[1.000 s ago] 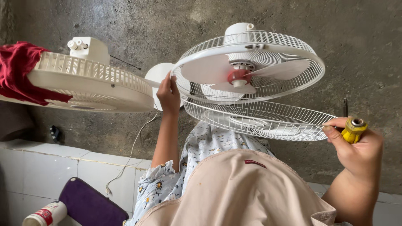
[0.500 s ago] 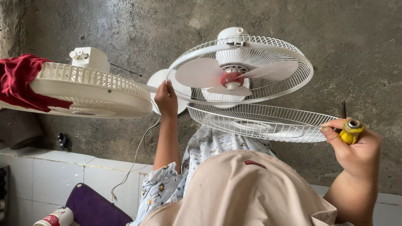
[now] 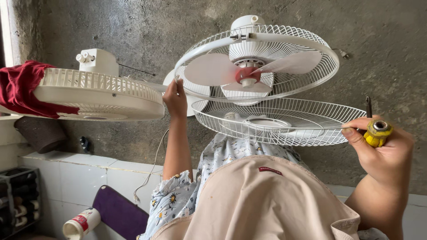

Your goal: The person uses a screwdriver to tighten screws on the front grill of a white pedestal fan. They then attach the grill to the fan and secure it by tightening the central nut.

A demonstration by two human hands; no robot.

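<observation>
While the left hand [image 3: 176, 98] grips the rim of a white fan [image 3: 255, 62], fingers curled round the wire at the cage's edge, the right hand [image 3: 382, 153] is closed on two things at once: a yellow-handled screwdriver [image 3: 376, 130] clamped in the fist, its dark shaft poking up past the knuckles, and a loose wire grille [image 3: 275, 121] pinched at its rim between thumb and forefinger. From that pinch the grille stretches flat towards the left hand, lying just beside the fan's open cage; whether grille and cage touch cannot be told from this angle. Between the two hands sit the fan's pale blades and red hub [image 3: 247, 74], uncovered. Beyond the left hand, on its far side from the grille, lies a second fan [image 3: 95, 91] in cream plastic, a red cloth [image 3: 24, 86] draped over its end. Near the left elbow, a thin cord [image 3: 151, 171] trails along a white tiled ledge [image 3: 75, 175], and further off are a purple pad [image 3: 118, 213] and a white can [image 3: 82, 223].
</observation>
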